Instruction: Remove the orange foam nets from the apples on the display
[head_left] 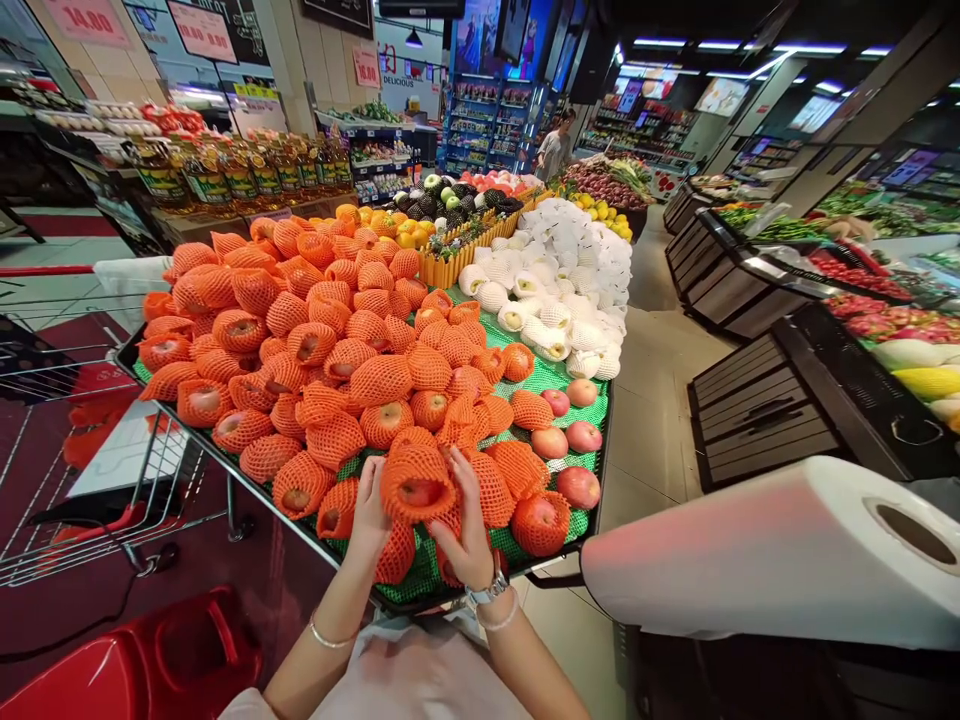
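Between my two hands is an apple in an orange foam net [417, 478], its red skin showing through the opening of the net. My left hand [370, 508] closes on its left side. On the other side, the fingers of my right hand [466, 525] curl round it, with a watch and a bracelet at that wrist. Many netted apples [330, 350] are heaped beyond and to the left on the green mat [544, 372]. Several bare apples [578, 487] lie to the right, beside more netted ones.
White-netted fruit [570, 270] is piled at the back right of the stand. A large plastic roll [750, 560] juts in at the right. A wire cart [150, 500] and a red plastic seat [142, 660] stand left. One person [555, 147] is farther down the aisle.
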